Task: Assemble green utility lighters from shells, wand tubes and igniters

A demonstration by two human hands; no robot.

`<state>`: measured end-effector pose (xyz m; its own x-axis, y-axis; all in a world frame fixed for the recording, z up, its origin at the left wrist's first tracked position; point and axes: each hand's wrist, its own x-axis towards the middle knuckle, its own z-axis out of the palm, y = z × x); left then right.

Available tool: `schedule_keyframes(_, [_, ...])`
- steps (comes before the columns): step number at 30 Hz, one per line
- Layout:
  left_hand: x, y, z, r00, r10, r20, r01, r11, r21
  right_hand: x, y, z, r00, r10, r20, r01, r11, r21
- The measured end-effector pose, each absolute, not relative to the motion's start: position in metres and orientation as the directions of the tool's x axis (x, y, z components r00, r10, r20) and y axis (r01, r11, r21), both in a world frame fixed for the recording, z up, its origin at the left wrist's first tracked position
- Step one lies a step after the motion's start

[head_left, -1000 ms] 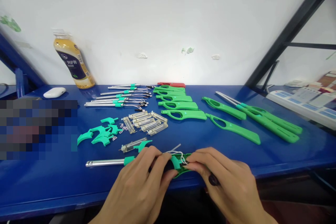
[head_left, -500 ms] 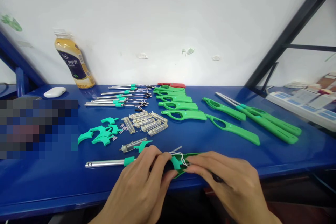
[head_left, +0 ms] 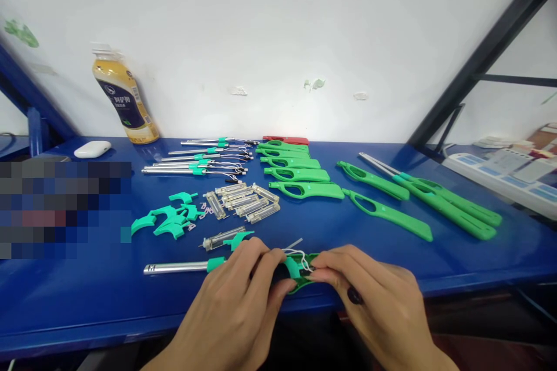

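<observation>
Casing (head_left: 301, 286) lies partly hidden behind left hand (head_left: 237, 295) and right hand (head_left: 383, 294).

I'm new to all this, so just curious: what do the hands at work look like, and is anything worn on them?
They are a person's bare hands: a left hand and a right hand, ungloved. No ring, watch or sleeve shows on either, nor any cable or marking. Anything worn farther up is out of view.

The yellow bottle (head_left: 140, 134) has a dark label (head_left: 127, 110) with white Chinese characters that seem to read 阿萨姆, beside a round white emblem (head_left: 110, 90). The smaller line beneath is too blurred to read.
</observation>
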<state>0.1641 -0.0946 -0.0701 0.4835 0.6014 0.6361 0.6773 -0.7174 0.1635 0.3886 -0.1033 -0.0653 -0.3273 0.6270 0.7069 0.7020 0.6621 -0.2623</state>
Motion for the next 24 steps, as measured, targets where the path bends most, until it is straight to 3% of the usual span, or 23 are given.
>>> schedule_keyframes(24, [0.162,-0.098,-0.066,0.527,0.611,0.591,0.676,-0.722,0.145,0.401,-0.105,-0.064,-0.431,0.653,0.623,0.641,0.707,-0.298])
